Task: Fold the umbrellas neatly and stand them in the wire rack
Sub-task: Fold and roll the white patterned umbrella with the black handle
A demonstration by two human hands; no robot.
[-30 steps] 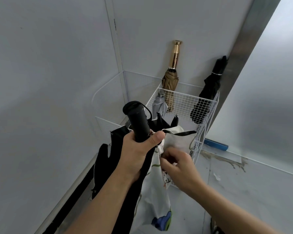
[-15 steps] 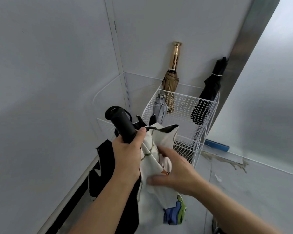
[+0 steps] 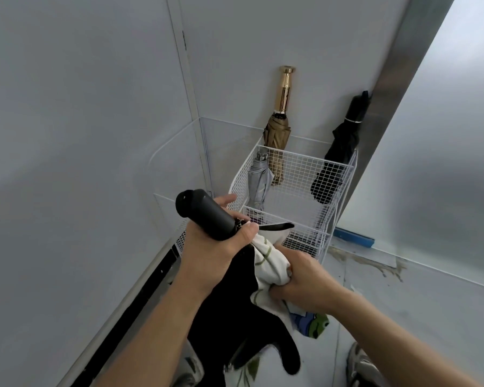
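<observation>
Gold umbrella (image 3: 277, 135), grey umbrella (image 3: 259, 181) and black umbrella (image 3: 338, 160) already stood in the wire rack (image 3: 299, 174) upper centre, but the printed umbrella (image 3: 235, 297) mid-frame was only half bundled, left hand (image 3: 210, 248) gripping its black handle (image 3: 204, 215), right hand (image 3: 305, 280) clutching loose canopy (image 3: 268, 263), so I'd say finishing the fold and racking it were left.

Fingertips of right hand (image 3: 305, 280) buried in umbrella (image 3: 268, 261) fabric; cartoon print partly covered. Umbrella's lower end runs off btm edge. Shoe (image 3: 359, 364) cut by btm edge, blurry. Tip of grey umbrella (image 3: 259, 181) hidden behind wire rack (image 3: 296, 174) divider.
</observation>
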